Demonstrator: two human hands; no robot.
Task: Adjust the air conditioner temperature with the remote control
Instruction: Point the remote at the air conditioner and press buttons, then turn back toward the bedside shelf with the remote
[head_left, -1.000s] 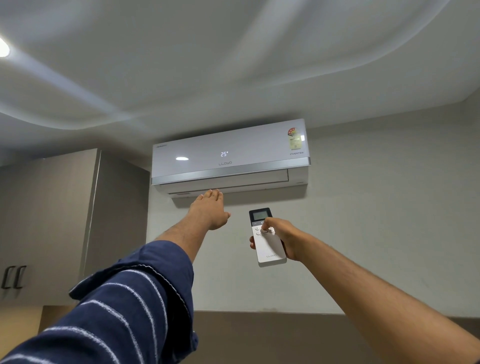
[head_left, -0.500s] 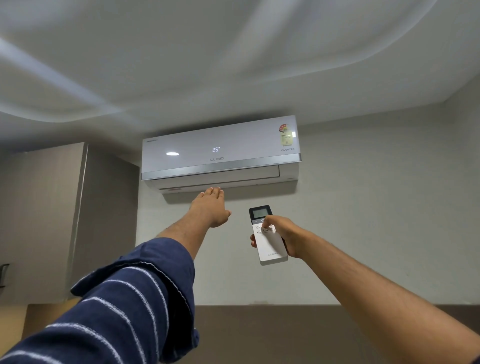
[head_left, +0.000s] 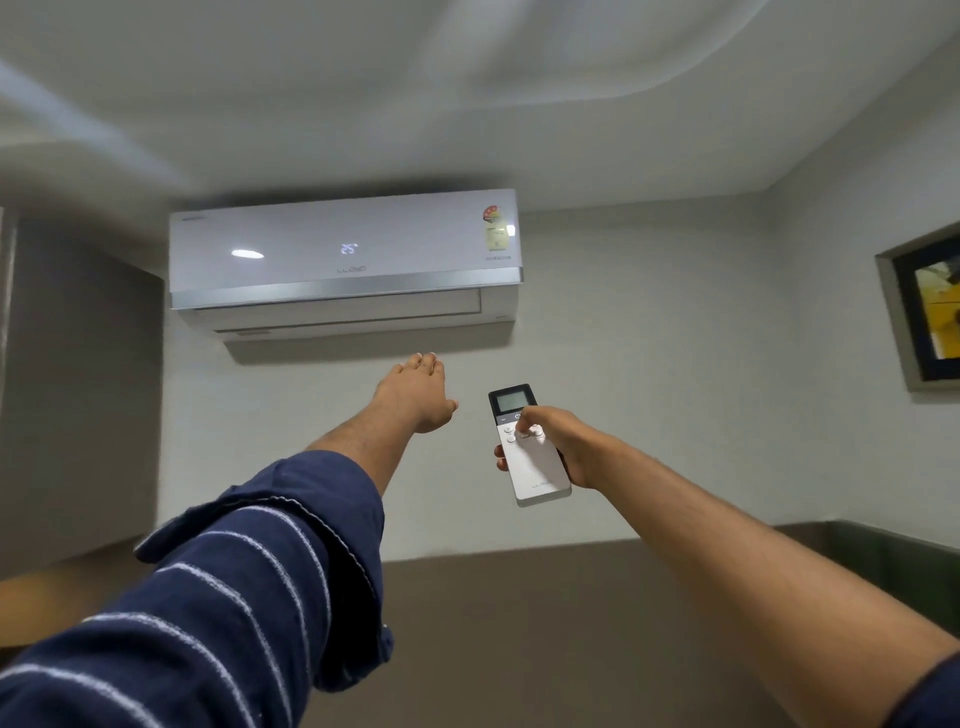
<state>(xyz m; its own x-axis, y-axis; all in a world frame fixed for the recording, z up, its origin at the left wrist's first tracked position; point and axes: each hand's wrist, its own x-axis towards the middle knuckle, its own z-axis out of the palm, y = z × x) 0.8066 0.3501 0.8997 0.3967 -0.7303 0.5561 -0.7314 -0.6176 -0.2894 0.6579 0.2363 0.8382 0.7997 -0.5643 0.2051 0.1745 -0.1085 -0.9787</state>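
Note:
A white split air conditioner (head_left: 345, 260) hangs high on the wall, its front display reading 25. My left hand (head_left: 418, 392) is stretched up flat just below its louvre, fingers together and straight, holding nothing. My right hand (head_left: 558, 441) grips a white remote control (head_left: 530, 462) with a dark top and small screen, pointed up at the unit. The thumb rests on the round buttons below the screen.
A tall grey cabinet (head_left: 78, 389) stands at the left beside the unit. A framed picture (head_left: 930, 312) hangs on the right wall. A dark panel (head_left: 519, 623) covers the lower wall.
The view has swung left to right, so the air conditioner sits further right and lower and the picture has come into view. Both hands hold the same pose; the display still reads 25.

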